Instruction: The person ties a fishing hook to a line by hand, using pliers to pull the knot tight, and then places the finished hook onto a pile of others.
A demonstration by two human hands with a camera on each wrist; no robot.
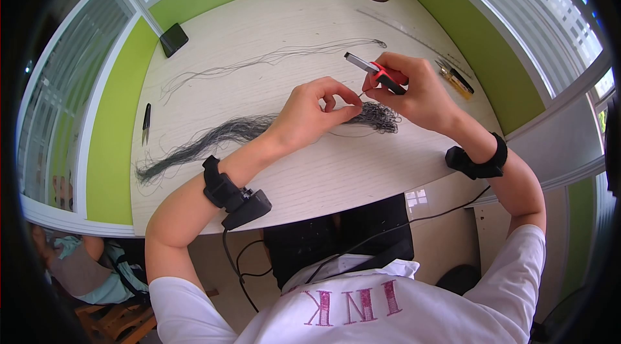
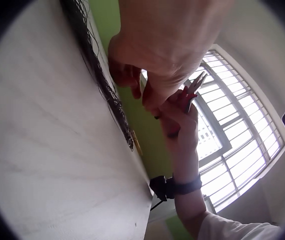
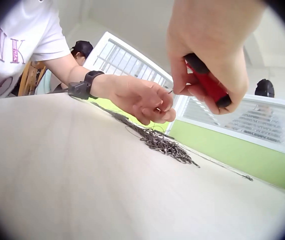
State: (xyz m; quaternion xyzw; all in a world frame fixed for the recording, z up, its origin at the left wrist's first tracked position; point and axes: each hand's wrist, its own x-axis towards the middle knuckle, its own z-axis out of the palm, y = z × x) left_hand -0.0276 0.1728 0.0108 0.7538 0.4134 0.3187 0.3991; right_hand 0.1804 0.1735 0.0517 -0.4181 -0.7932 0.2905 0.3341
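Observation:
In the head view the left hand (image 1: pixel 315 113) pinches a thin dark strand between thumb and index finger, just above the looped end of a bundle of dark wires (image 1: pixel 381 118). The right hand (image 1: pixel 417 90) has red-and-black pliers (image 1: pixel 390 79) gripped in its palm, jaws pointing up and left, while its thumb and index fingertips hold the same strand close to the left fingertips. The right wrist view shows the pliers' handles (image 3: pixel 210 85) under curled fingers. In the left wrist view the left hand (image 2: pixel 167 50) partly hides the contact between the fingertips.
A thinner set of long wires (image 1: pixel 259 59) lies behind the bundle. A black pen-like tool (image 1: pixel 147 124) and a black box (image 1: pixel 173 40) are at the left. At the right lie a clear ruler (image 1: pixel 407 32) and yellow-and-black tools (image 1: pixel 457 79). Green panels border the table. A cable crosses the lap.

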